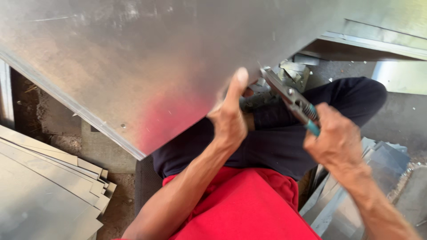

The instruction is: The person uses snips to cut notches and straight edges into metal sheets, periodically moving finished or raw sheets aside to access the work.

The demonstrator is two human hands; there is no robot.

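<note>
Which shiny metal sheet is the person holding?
The big metal sheet across the top, gripped at its edge by the left hand. The sheets stacked at bottom left lie untouched. The right hand holds teal-handled snips.

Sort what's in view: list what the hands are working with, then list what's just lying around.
In use:
- large metal sheet, gripped at its edge by the left hand
- tin snips, teal-handled, in the right hand

Lying about:
- stacked metal sheets at left
- offcuts at right
</note>
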